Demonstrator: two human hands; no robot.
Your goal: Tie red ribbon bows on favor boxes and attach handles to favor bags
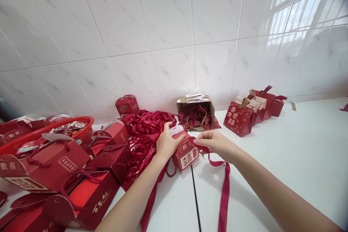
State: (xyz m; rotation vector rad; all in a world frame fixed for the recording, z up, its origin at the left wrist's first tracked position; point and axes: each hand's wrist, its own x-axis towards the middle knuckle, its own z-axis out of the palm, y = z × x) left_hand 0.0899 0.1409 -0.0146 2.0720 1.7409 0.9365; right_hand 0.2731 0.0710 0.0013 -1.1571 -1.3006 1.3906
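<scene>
A small red gift box (186, 156) with a cream character panel stands at the middle of the white table. My left hand (169, 143) grips its top from the left, thumb across the upper flap. On the right side, my right hand (210, 141) pinches a dark red ribbon (225, 188) close to the box's top edge. The ribbon's long end hangs down toward the near side. Another length of ribbon (152, 203) trails down below my left wrist. A red cord loop shows at the box's lower left.
Piled red ribbon (149, 123) lies left of the hands. Several red boxes (106, 192) and a red basket (91, 121) fill the left. A cardboard box (212, 110) of scraps stands by the wall; small red bags (240, 119) are to its right.
</scene>
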